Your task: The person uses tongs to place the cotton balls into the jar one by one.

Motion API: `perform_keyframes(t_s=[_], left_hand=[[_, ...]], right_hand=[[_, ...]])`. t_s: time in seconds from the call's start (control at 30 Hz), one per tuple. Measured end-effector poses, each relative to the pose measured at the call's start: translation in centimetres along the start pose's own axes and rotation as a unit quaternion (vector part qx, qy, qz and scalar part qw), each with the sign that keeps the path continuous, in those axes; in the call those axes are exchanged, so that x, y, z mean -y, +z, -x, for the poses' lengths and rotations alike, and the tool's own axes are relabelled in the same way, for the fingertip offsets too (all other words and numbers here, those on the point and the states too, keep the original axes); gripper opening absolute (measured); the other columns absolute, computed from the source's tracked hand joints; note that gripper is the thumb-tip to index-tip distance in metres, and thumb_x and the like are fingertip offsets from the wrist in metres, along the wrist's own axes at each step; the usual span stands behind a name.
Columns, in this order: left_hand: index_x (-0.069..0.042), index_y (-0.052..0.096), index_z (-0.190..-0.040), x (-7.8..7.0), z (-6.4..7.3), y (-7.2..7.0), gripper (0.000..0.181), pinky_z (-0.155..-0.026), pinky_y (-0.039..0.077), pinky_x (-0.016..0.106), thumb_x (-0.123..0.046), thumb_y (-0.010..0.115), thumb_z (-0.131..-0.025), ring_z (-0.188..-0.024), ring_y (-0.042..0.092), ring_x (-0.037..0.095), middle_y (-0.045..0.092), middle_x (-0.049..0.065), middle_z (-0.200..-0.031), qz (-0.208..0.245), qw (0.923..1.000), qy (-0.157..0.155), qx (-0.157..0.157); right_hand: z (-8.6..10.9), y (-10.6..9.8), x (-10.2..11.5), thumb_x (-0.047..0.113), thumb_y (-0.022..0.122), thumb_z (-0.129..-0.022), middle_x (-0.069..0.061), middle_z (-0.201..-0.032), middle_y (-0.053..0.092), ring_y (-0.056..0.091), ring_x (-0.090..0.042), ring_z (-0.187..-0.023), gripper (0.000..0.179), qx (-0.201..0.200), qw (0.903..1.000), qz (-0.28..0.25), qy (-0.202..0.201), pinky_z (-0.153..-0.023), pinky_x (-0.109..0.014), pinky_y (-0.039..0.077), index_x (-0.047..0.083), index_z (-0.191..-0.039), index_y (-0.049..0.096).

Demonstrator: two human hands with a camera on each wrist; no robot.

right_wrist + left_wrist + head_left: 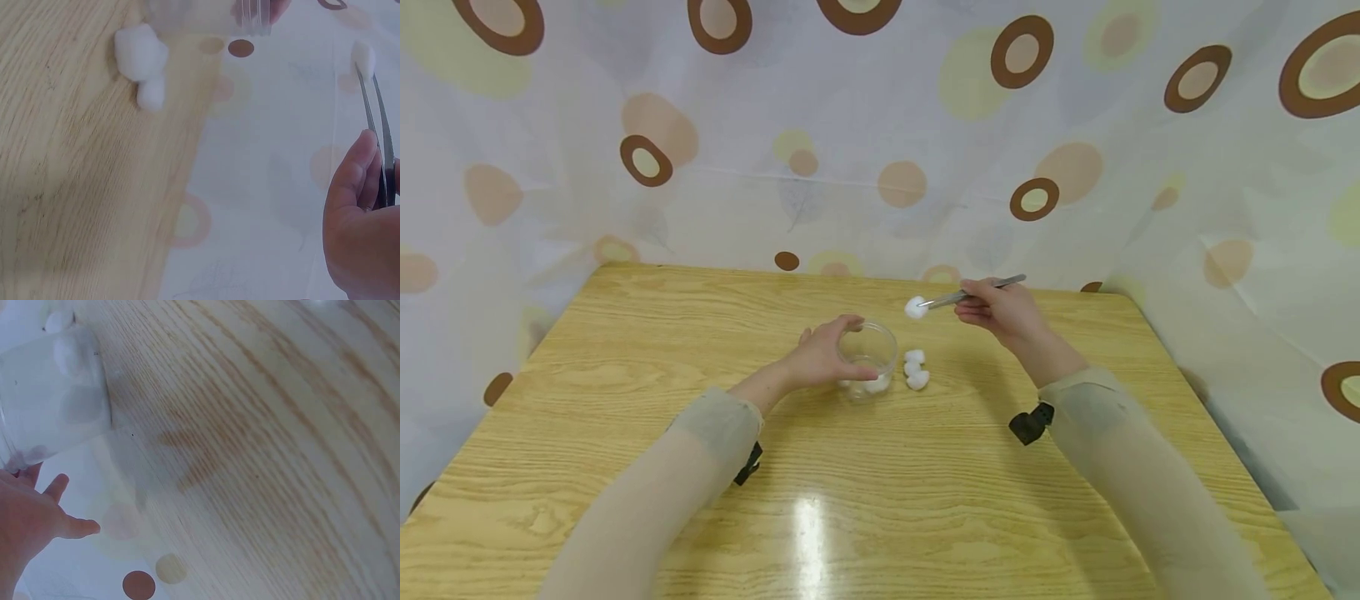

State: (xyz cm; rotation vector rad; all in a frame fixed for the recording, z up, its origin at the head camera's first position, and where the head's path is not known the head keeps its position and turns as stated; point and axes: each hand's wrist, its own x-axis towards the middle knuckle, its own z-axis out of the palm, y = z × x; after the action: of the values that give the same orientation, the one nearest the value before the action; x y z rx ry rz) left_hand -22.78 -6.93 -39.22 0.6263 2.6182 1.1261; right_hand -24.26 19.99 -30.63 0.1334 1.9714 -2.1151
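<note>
We look down at a yellow-brown, wood-grained table (925, 483), a streak of glare shining close to us. White sheeting (880, 108) patterned with brown, peach and yellow rounds hangs behind it and along both sides. Our left hand (823, 357) curls thumb and fingers round a clear jar (889, 358). Just right of it, three cotton balls (913, 369) lie clustered. Our right hand (1000, 315) pinches metal tweezers (953, 297), their tips gripping another white ball (914, 308) above the wood.

Narrow gap, cup (882, 352) to cotton balls (913, 367)
</note>
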Motion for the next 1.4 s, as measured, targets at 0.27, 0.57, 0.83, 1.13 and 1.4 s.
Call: perform_keyframes(t_s=[0.27, 0.57, 0.83, 1.13, 1.4], left_hand=[[-0.012, 0.029, -0.144, 0.2, 0.0, -0.1, 0.087, -0.109, -0.004, 0.066, -0.045, 0.073, -0.077, -0.137, 0.033, 0.029, 0.042, 0.008, -0.145, -0.001, 1.0, -0.002, 0.003], [-0.012, 0.029, -0.145, 0.1, -0.2, 0.0, 0.088, -0.109, -0.003, 0.065, -0.045, 0.074, -0.077, -0.136, 0.035, 0.029, 0.043, 0.008, -0.144, 0.006, 0.9999, -0.009, -0.001], [-0.009, 0.027, -0.145, 0.1, -0.2, 0.0, 0.09, -0.109, -0.003, 0.066, -0.045, 0.074, -0.076, -0.137, 0.035, 0.03, 0.044, 0.01, -0.143, 0.0, 0.9999, -0.01, -0.003], [-0.011, 0.03, -0.144, 0.2, -0.2, 0.1, 0.088, -0.109, -0.003, 0.065, -0.044, 0.075, -0.075, -0.136, 0.035, 0.029, 0.043, 0.009, -0.144, -0.002, 0.9999, -0.01, -0.007], [-0.013, 0.032, -0.143, 0.3, -0.2, 0.1, 0.085, -0.109, -0.004, 0.065, -0.043, 0.075, -0.076, -0.136, 0.036, 0.028, 0.042, 0.007, -0.145, -0.001, 0.9999, -0.01, -0.006]], right_hand=[[-1.1, 2.6, -1.0, 0.012, 0.053, -0.095, 0.0, -0.061, 0.064, 0.066, -0.008, -0.058, 0.011, 0.002, 0.9998, 0.018, 0.003, -0.062, -0.02, 0.055, 0.003, -0.09, 0.058], [-1.6, 4.9, -1.7, 0.011, 0.055, -0.094, 0.002, -0.061, 0.064, 0.065, -0.007, -0.057, 0.009, 0.019, 0.9982, 0.055, -0.014, -0.061, -0.02, 0.055, 0.004, -0.09, 0.058], [-1.8, 5.3, -1.4, 0.01, 0.055, -0.094, 0.002, -0.06, 0.064, 0.064, -0.007, -0.055, 0.01, 0.016, 0.9985, 0.048, -0.02, -0.059, -0.02, 0.054, 0.003, -0.086, 0.056], [-1.7, 5.0, -1.4, 0.016, 0.055, -0.094, 0.003, -0.062, 0.064, 0.064, -0.007, -0.057, 0.014, 0.017, 0.9979, 0.061, -0.017, -0.06, -0.02, 0.054, 0.005, -0.086, 0.056], [-1.6, 4.7, -1.5, 0.017, 0.056, -0.094, 0.003, -0.061, 0.064, 0.065, -0.007, -0.057, 0.015, 0.018, 0.9979, 0.055, -0.027, -0.06, -0.02, 0.054, 0.008, -0.081, 0.058]])
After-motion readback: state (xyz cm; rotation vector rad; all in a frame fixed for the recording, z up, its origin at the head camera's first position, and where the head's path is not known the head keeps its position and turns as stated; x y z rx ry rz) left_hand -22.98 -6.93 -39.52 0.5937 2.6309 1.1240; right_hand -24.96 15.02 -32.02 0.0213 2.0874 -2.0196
